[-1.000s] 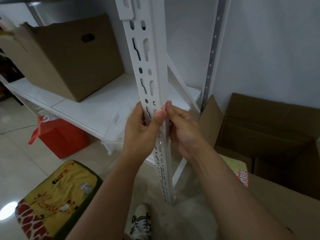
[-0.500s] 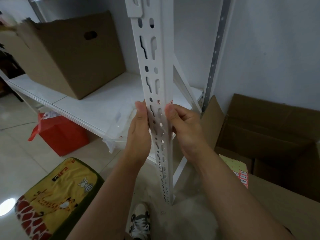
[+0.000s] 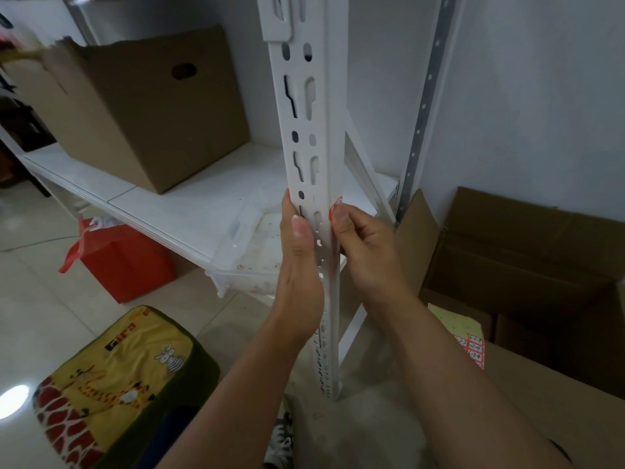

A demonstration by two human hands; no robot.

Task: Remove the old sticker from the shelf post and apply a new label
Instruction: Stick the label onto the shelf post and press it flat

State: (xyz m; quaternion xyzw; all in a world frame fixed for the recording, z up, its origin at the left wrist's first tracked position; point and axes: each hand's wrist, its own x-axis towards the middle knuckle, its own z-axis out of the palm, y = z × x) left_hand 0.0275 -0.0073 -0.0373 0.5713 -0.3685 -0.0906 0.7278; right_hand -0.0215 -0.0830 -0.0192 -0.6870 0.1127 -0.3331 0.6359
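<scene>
Left thumb is off the right fingers since a second ago and now lies flat along the post's left edge; the view has also closed in. Left hand (image 3: pixel 297 262) wraps the shelf post (image 3: pixel 313 130) from 9 o'clock, gripping it. Right hand (image 3: pixel 363 245) is at 3 o'clock, fingers curled, fingertip pressing a small red-and-white sticker (image 3: pixel 335 208) on the post's right edge; only a sliver of it shows. Post: white painted metal angle, punched with oval and keyhole slots, upright, centre frame. Matte corrugated cardboard box (image 3: pixel 152 106) with an oval handle hole at 10 o'clock on the smooth white shelf (image 3: pixel 189 204). Sheet of red labels (image 3: pixel 471 346) at 4 o'clock on an open carton.
</scene>
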